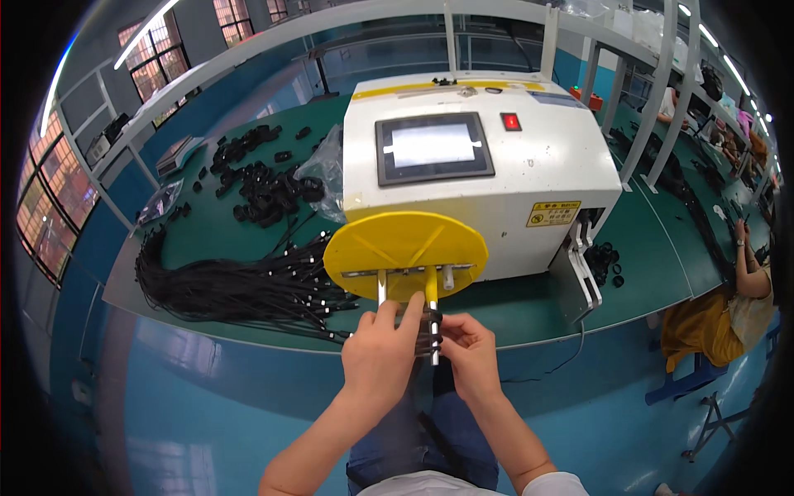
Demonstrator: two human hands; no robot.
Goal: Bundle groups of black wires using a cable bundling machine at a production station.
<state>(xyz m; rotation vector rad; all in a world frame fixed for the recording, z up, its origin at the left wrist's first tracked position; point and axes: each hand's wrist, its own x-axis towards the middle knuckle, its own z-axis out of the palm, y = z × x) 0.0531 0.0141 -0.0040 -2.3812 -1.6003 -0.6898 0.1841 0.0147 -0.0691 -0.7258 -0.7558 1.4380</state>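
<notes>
A yellow round winding plate [405, 231] stands on the front of a white machine [513, 198]. Two pegs stick out from it toward me, a silver one [382, 288] and a longer one with a yellow base [432, 291]. Black cable [435, 338] is looped in several turns around the longer peg near its tip. Left of that peg, my left hand [377, 357] is closed on the cable, one finger reaching up along the peg. From the other side, my right hand [473, 360] pinches the cable beside the loops. The inner fingertips are partly hidden.
A bundle of black cables [231, 285] lies left on the green table [285, 112]. Behind it are heaped coiled black pieces [265, 190] and a clear plastic bag [324, 175]. Small black rings [604, 260] sit right of the machine's metal bracket [576, 277]. Another person [748, 289] sits far right.
</notes>
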